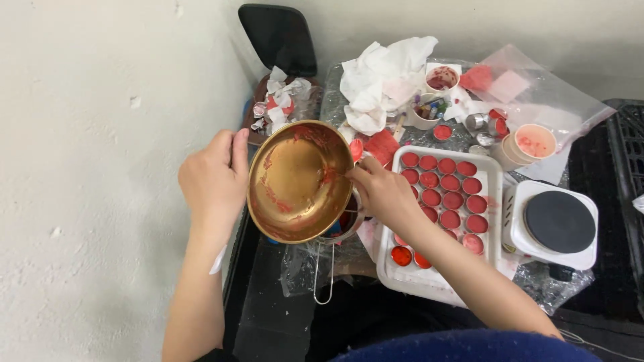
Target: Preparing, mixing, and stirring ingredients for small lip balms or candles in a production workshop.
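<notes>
The left hand (213,179) grips the rim of a brass-coloured bowl (298,179) smeared with red, tilted up on edge at centre frame. The right hand (384,191) reaches into the bowl's right side, fingers pinched together — whether they hold a tool cannot be told. Just right lies a white tray (493,175) of small red-filled pots, then a white hotplate (558,223). Crumpled tissues (379,80) sit above on the cluttered surface.

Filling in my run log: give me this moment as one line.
left hand: holds tilted gold bowl by rim | right hand: scraping inside bowl | below: small pot | beside: tray of red-filled tins
</notes>
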